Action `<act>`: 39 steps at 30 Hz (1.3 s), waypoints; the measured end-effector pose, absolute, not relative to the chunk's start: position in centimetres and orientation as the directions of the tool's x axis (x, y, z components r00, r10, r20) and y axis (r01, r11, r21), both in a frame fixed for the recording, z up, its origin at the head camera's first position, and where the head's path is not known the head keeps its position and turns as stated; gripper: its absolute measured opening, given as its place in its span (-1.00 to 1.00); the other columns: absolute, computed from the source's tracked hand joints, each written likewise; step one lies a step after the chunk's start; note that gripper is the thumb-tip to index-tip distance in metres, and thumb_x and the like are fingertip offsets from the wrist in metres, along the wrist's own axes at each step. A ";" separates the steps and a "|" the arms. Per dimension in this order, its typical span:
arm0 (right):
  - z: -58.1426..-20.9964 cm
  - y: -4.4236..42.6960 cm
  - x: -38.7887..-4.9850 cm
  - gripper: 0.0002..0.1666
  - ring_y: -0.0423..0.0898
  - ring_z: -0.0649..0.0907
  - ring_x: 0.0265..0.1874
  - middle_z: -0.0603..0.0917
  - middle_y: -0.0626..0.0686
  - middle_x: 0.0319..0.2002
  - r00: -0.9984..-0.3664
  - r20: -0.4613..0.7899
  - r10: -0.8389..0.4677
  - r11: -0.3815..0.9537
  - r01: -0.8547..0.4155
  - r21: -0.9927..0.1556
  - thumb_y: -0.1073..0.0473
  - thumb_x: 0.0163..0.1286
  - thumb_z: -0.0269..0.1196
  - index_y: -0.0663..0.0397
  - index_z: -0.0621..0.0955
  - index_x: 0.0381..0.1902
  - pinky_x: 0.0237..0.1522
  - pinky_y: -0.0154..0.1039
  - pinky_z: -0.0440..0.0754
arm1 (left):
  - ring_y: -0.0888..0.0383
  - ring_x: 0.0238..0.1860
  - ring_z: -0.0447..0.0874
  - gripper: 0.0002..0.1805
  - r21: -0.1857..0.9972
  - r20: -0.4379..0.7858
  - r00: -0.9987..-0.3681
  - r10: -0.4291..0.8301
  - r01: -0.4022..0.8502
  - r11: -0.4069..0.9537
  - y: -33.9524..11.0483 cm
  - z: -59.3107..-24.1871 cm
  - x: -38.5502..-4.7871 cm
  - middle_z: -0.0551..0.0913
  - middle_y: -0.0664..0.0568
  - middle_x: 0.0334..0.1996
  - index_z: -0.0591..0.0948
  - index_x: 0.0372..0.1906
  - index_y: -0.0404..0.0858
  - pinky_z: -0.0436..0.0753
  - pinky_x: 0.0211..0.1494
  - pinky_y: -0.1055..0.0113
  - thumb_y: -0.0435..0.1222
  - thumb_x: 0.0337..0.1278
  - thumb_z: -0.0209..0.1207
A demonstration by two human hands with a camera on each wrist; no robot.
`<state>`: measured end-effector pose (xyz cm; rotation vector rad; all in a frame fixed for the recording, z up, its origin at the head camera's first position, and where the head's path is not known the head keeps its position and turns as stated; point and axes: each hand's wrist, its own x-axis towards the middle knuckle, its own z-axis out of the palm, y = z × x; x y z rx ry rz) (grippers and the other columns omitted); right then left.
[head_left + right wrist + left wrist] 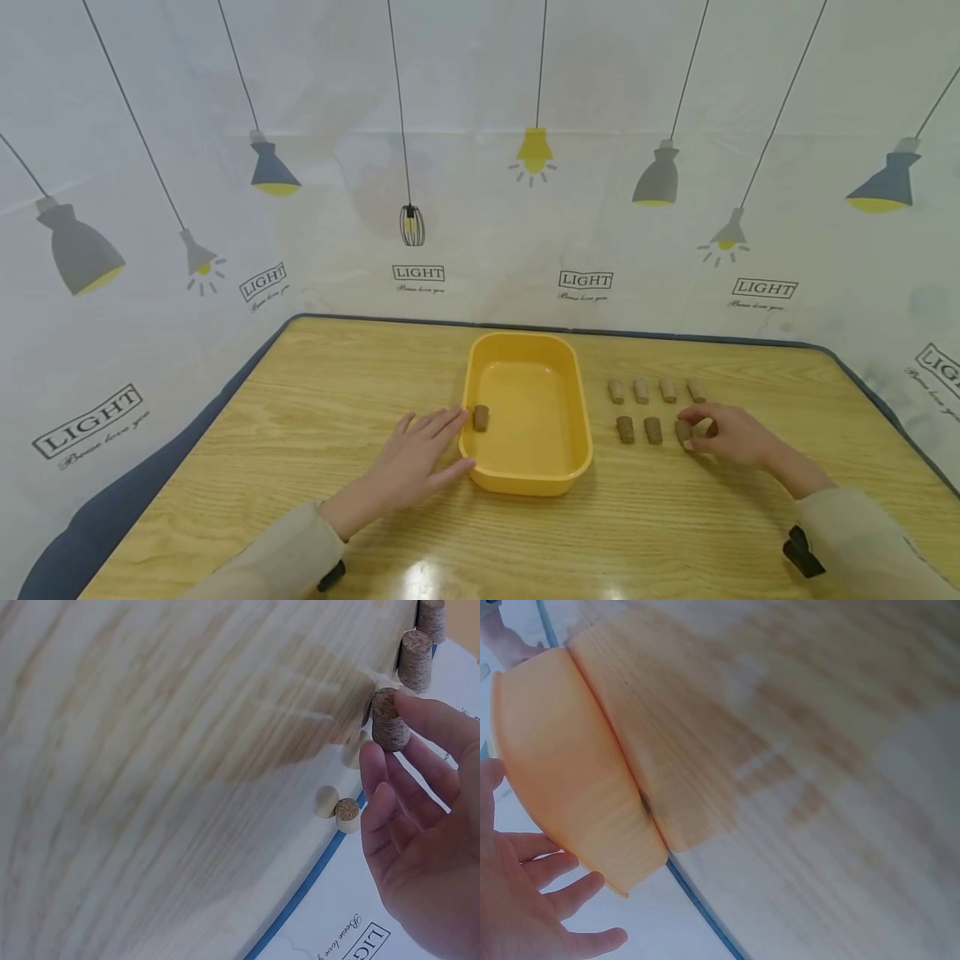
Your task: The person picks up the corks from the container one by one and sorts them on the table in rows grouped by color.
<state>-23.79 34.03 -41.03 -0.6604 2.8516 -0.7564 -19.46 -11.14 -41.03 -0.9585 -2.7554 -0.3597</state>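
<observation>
My right hand (731,437) pinches a brown cork (390,729) between thumb and fingers at the right end of the front row. Two more brown corks, a near one (653,430) and a farther one (625,429), stand left of it in that row. Behind them is a row of several paler corks (641,391). Spread and fairly straight, the fingers of my left hand (412,467) touch the left rim of a yellow plastic basin (532,484). Inside the basin, by its left wall, is one brown cork (481,417).
The wooden table (337,367) carries the basin near its middle, with the corks to the right. A pale curtain (480,167) printed with lamps hangs behind the table's dark back edge and along its sides.
</observation>
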 end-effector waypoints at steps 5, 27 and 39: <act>-41.2 34.1 -23.8 -0.50 -0.18 0.53 -0.52 0.52 0.27 -0.18 -0.892 0.001 -0.452 0.775 -0.393 -0.496 0.23 0.12 0.25 0.41 0.45 -0.02 -0.54 -0.28 0.46 | -0.02 0.20 0.20 -0.29 0.163 0.272 -0.765 0.583 0.634 0.756 -11.2 -41.0 -19.4 0.24 -0.03 0.24 0.25 0.27 -0.26 0.08 0.13 -0.15 0.15 0.18 -0.17; -37.0 31.8 -25.3 -0.52 -0.08 0.55 -0.39 0.50 0.28 -0.09 -0.887 0.112 -0.448 0.739 -0.438 -0.512 0.16 0.23 0.19 0.31 0.42 0.06 -0.45 -0.22 0.49 | -0.02 0.22 0.16 -0.24 0.212 0.251 -0.793 0.555 0.604 0.768 -11.1 -41.2 -19.4 0.22 -0.09 0.24 0.20 0.28 -0.32 0.10 0.13 -0.13 0.16 0.17 -0.18; -32.8 23.7 -28.2 -0.53 -0.08 0.54 -0.34 0.52 0.15 -0.07 -0.832 0.145 -0.536 0.679 -0.527 -0.512 0.10 0.22 0.20 0.21 0.46 0.05 -0.37 -0.21 0.50 | 0.00 0.22 0.15 -0.22 0.238 0.223 -0.803 0.552 0.594 0.768 -11.2 -41.0 -19.4 0.22 -0.07 0.25 0.20 0.29 -0.30 0.09 0.14 -0.13 0.20 0.15 -0.20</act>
